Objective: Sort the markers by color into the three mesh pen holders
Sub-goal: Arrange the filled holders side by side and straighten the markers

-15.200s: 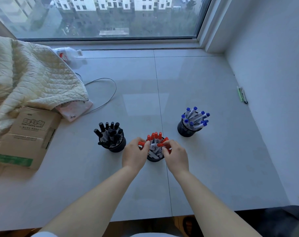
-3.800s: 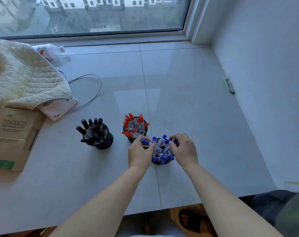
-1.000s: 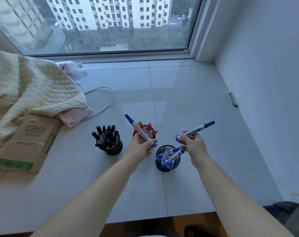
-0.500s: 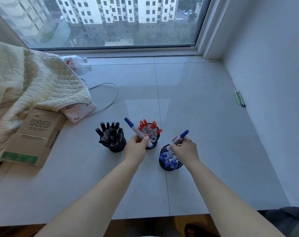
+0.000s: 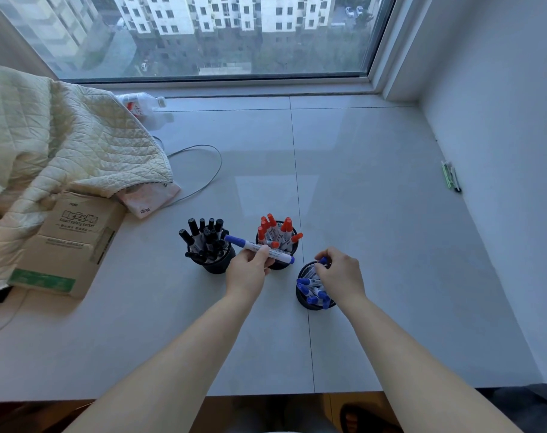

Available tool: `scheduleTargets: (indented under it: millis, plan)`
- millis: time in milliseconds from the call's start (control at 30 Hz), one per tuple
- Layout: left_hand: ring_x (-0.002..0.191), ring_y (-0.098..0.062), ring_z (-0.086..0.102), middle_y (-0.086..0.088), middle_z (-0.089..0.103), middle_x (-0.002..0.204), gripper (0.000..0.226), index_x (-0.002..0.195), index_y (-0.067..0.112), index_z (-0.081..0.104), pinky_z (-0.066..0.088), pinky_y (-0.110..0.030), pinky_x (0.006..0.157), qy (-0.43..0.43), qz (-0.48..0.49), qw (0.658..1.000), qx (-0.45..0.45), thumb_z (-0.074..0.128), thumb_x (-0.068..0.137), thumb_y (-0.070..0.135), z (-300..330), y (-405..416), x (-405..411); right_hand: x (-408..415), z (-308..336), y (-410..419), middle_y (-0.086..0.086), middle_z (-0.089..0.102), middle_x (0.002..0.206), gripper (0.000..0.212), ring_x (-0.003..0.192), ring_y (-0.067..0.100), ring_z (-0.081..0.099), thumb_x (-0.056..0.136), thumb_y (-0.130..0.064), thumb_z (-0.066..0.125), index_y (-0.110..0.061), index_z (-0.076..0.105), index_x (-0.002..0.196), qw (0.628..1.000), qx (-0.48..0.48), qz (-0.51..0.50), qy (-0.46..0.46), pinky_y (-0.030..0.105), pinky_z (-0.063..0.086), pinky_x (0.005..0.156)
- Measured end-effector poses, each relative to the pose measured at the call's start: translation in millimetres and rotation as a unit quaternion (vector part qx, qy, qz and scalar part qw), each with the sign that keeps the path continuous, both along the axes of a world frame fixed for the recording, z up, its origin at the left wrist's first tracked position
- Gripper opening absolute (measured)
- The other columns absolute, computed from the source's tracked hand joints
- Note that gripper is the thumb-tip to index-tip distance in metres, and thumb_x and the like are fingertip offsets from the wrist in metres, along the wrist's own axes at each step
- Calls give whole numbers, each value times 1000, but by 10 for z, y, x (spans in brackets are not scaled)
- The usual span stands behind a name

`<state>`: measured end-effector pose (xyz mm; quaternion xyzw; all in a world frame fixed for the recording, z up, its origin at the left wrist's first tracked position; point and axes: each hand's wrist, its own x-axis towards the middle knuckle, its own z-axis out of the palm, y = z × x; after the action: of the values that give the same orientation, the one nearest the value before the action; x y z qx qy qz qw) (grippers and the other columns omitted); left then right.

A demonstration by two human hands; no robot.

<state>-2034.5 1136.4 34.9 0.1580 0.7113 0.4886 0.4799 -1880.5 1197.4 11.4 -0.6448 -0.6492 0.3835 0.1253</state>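
Two hands: left hand pinching a blue marker, right hand pinching another at the holder.

Left arm: bare from the wrist to the lower edge of the picture; no sleeve is visible on it.
Right arm: also bare along its whole visible length; no sleeve, no watch, no bracelet can be seen.
Left hand: bare, no glove; no ring is visible on the fingers that show.
Right hand: bare, no glove; seen from the back, and the fingertips are partly hidden.
Foot: at the bottom edge, below the ledge, a dark sandal with an open strap, only partly in view.
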Motion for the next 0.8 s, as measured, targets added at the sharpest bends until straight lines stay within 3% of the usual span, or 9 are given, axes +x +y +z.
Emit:
scheduleTargets:
  millis: [100,167,233,333,467,533,633,700,800]
  plan:
    - [86,-19,63,3,67,82,12,79,25,61,50,-35,85,30,4,999,-13,58,89,19,-19,-7,-5,-46,-43,-6,9,67,97,21,80,22,58,87,-9,51,-12,66,102,998,-37,35,-29,24,45,63]
    - [83,-17,65,1,67,84,12,81,25,59,51,-31,78,23,2,1000,-6,58,88,15,-11,-14,-2,-55,-62,-11,9,65,99,26,77,20,56,88,-7,48,-14,65,106,996,-67,47,-28,22,42,51]
    - [78,-12,68,-1,68,86,13,83,23,55,50,-25,69,12,-1,1000,7,59,87,11,-3,-25,0,-37,-60,-15,8,66,101,28,79,21,59,88,-6,47,-14,63,110,996,-71,51,-10,20,43,52]
    - [70,-9,70,-3,69,85,11,84,19,54,51,-22,65,-29,1,999,26,58,89,10,16,-23,7,62,6,-27,6,68,96,24,80,20,61,88,-4,49,-11,64,106,999,6,33,27,22,44,66]
    - [79,-17,69,-6,69,87,11,87,15,59,53,-23,67,-63,3,998,30,51,94,17,8,37,31,304,41,-60,5,64,91,19,73,18,57,86,1,51,-9,64,95,989,137,-38,45,27,44,66]
    - [77,-15,69,-5,69,83,11,90,12,62,56,-22,67,-35,-16,999,22,53,93,18,-25,54,66,418,4,-88,4,60,94,18,70,17,53,85,-1,52,-10,62,97,988,138,-68,19,29,43,66]
    - [79,-18,70,-1,71,74,8,83,18,64,56,-34,81,36,-73,997,9,58,89,19,-94,59,139,504,-85,-134,3,57,97,18,77,19,53,89,-13,51,-13,59,106,996,41,-81,6,29,42,71]
    - [79,-17,69,3,70,72,6,81,21,61,56,-37,81,82,-122,989,3,60,87,20,-121,65,205,503,-120,-159,1,60,93,19,82,19,54,91,-21,49,-15,60,105,996,-9,-84,16,28,40,70]
    - [75,-11,66,5,68,75,5,82,26,57,54,-20,63,158,-171,972,-9,61,84,24,-157,87,305,497,-154,-192,-4,58,81,19,76,18,53,91,-27,49,-18,59,105,997,-28,-69,-19,28,37,64]
